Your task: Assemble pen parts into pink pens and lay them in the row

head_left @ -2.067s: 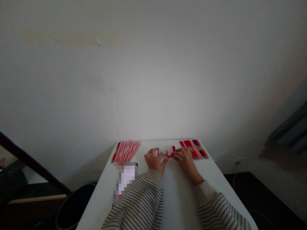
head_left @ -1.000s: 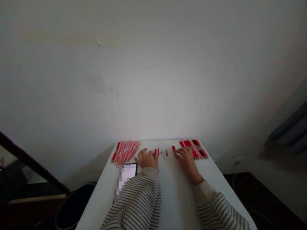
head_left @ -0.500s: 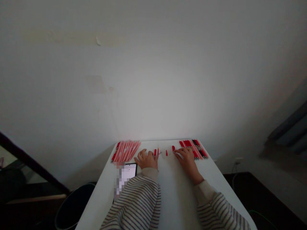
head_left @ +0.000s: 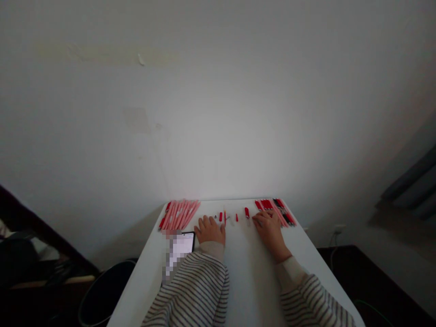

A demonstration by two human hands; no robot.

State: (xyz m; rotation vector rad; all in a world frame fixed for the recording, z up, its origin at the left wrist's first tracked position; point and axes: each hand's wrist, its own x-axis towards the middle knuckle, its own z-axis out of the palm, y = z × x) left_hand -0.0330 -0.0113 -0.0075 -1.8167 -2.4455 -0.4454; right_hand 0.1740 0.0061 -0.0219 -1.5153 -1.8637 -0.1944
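The right hand point(head_left: 269, 230) now sits farther from the short red plastic-looking tube point(head_left: 247, 212) at its ten o'clock, fingertips bunched, hold unclear on my feed; left hand point(head_left: 210, 230) fingers slightly apart, I'd pinch lightly.

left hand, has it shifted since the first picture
Yes: the left hand has moved to the person's left, closer to the phone, which lies in the same spot.

Dark bit point(head_left: 215, 217) beyond the left hand point(head_left: 210, 230) too tiny to name, phone point(head_left: 183, 247) partly blurred.
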